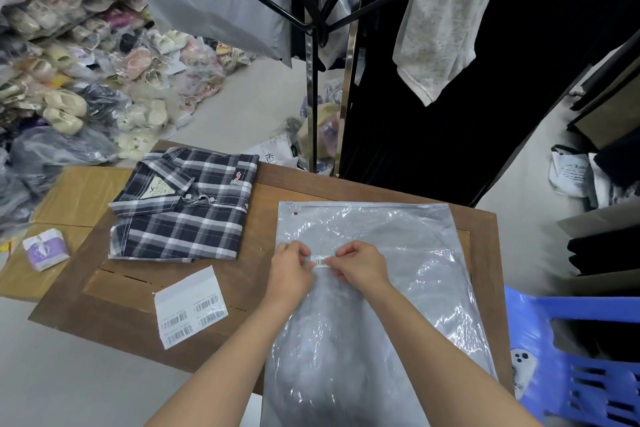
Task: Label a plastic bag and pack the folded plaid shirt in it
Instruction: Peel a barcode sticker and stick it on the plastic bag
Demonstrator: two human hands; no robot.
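Wooden table [363, 191]; plastic bag [381, 305], shirtless

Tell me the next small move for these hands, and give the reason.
Probably press the barcode label flat onto the plastic bag and smooth it down. Both the left hand and right hand pinch its ends just over the bag, while the plaid shirt lies folded beside it, not yet packed.

barcode sticker [320, 261] ends hidden under fingertips, its print too small to read; plastic bag [374, 305] near end cut off by frame bottom.
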